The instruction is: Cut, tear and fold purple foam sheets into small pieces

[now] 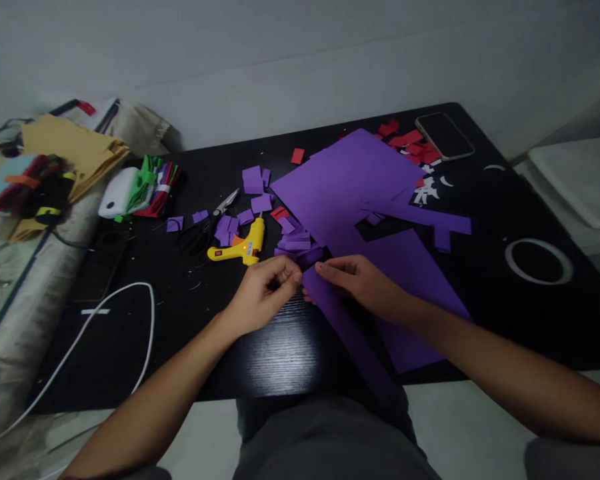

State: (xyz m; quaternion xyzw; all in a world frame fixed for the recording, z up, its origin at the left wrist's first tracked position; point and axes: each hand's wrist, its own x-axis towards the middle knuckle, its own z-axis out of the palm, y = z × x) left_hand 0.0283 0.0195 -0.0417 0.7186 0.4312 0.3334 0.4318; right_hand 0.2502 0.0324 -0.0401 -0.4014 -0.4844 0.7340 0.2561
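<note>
A long purple foam or paper strip (347,333) slants from between my hands down over the table's front edge. My right hand (363,283) pinches its upper end, with some fingertips behind it. My left hand (267,293) is closed in a pinch at the same end's left corner. Just beyond my fingers lie small purple pieces (295,241), some folded. Left of these rests a yellow glue gun (237,247), its nozzle pointing away from me. Under and beside my right forearm is a purple sheet (410,293); a larger purple sheet (350,180) lies farther back.
Scissors (197,233) lie left of the glue gun. A phone (445,135), red scraps (413,141) and white scraps (426,192) sit at the back right. A white ring (539,280) lies at right. A white cable (150,313) loops across the left side near coloured bundles (153,190).
</note>
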